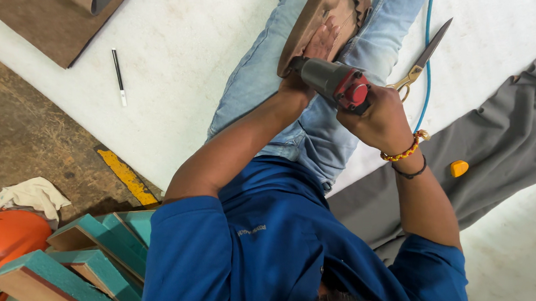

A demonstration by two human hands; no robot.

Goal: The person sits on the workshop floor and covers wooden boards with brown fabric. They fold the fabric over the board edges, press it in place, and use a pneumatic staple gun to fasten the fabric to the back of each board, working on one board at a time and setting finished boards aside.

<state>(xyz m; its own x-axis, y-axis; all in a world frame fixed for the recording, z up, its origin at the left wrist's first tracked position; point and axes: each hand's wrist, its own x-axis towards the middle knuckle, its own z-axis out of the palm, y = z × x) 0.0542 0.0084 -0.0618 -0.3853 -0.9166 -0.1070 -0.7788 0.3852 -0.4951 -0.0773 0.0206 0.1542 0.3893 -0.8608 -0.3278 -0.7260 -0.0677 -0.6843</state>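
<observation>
A brown wooden piece (312,14) rests on my jeans-clad legs. My left hand (319,47) lies flat on it, fingers spread over its near edge. My right hand (379,117), with a beaded bracelet and a black band at the wrist, grips a grey air-powered tacker with a red cap (337,82). The tool's nose points at the wooden piece, just beside my left hand. The spot where the nose meets the wood is hidden by the tool.
Gold-handled scissors (425,57) and a blue hose (426,48) lie on the white sheet to the right. Grey cloth (509,142) carries a small orange object (459,168). A black pen (118,76), teal-faced wooden blocks (95,266), an orange round object (7,238) and a rag (26,195) sit to the left.
</observation>
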